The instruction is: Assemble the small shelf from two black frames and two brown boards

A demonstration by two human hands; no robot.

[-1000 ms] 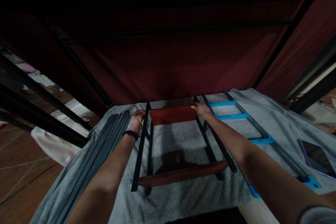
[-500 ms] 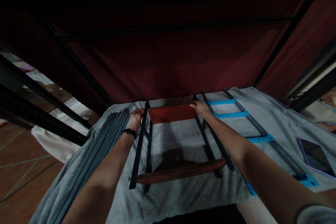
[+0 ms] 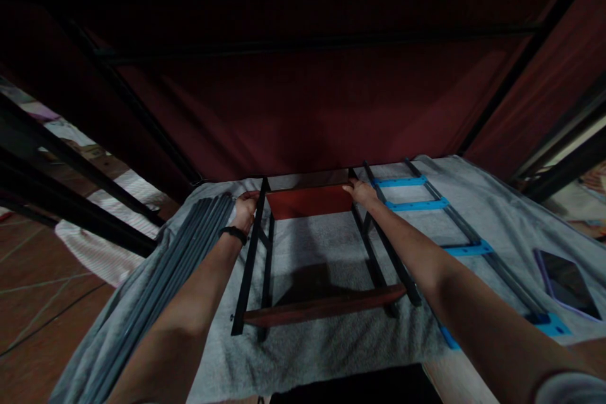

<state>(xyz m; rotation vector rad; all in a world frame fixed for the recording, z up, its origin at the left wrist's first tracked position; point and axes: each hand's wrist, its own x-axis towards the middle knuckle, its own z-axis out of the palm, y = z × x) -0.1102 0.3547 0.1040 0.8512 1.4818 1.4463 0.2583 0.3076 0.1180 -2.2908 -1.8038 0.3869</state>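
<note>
On the grey cloth lies a black metal frame with two reddish boards across it, like a small rack or step. The far board stands near the dark red panel; the near board lies closer to me. My left hand, with a black wristband, is closed round the frame's far left corner, its fingertips partly hidden behind the bar. At the far right corner, my right hand grips the frame beside the board's end, thumb over the board's edge.
Several grey tubes lie in a bundle on the left of the cloth. To the right are grey rails joined by blue brackets, and a phone. A dark red panel with black bars rises behind.
Both hands keep their places on the frame. The view has shifted slightly, and the frame's near end appears a little higher in the picture.
</note>
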